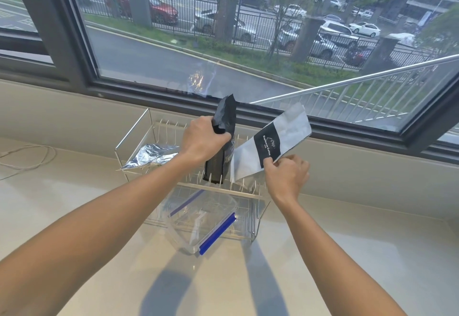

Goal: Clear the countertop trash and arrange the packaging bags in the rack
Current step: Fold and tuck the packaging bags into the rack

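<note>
A wire rack [139,129] stands on the pale countertop [347,253] below the window. My left hand [202,139] grips a black packaging bag [227,122] that stands upright between the rack's prongs. Beside it a white bag with a black label [285,137] leans to the right, its lower end in the rack, and my right hand [285,176] pinches its lower edge. A crumpled silver foil bag [151,155] lies in the rack's left end. A clear zip bag with a blue seal [203,219] lies over the rack's front part.
A thin white cable [29,159] loops on the counter at the far left. The window sill and dark frame [347,127] run right behind the rack. Bare counter spreads to the right and in front of the rack.
</note>
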